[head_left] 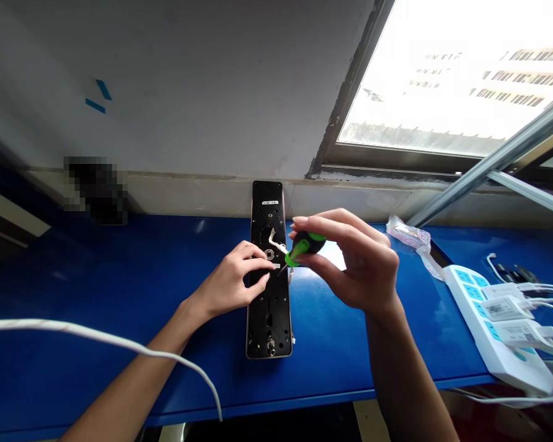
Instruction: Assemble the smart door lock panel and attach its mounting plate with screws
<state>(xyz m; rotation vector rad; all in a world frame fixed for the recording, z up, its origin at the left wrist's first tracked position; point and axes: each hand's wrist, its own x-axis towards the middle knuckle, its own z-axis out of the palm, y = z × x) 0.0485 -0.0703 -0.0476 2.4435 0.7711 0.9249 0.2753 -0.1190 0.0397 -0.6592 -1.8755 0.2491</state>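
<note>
A long black lock plate, likely part of a door lock, lies lengthwise on the blue table. It has screw holes, a white label near its far end, and a metal post near its close end. My left hand rests on its middle, thumb and fingers apart, the index fingertip at a small pale piece. In my right hand is a short green and black screwdriver, gripped between thumb and fingers. Its shaft points down at the plate, beside a white cable. Whether the tip touches a screw I cannot tell.
At the right, a white power strip carries several plugged-in white adapters and cables. Behind it lies a clear plastic bag. A white cable crosses above my left forearm. The wall and a window stand behind the blue table.
</note>
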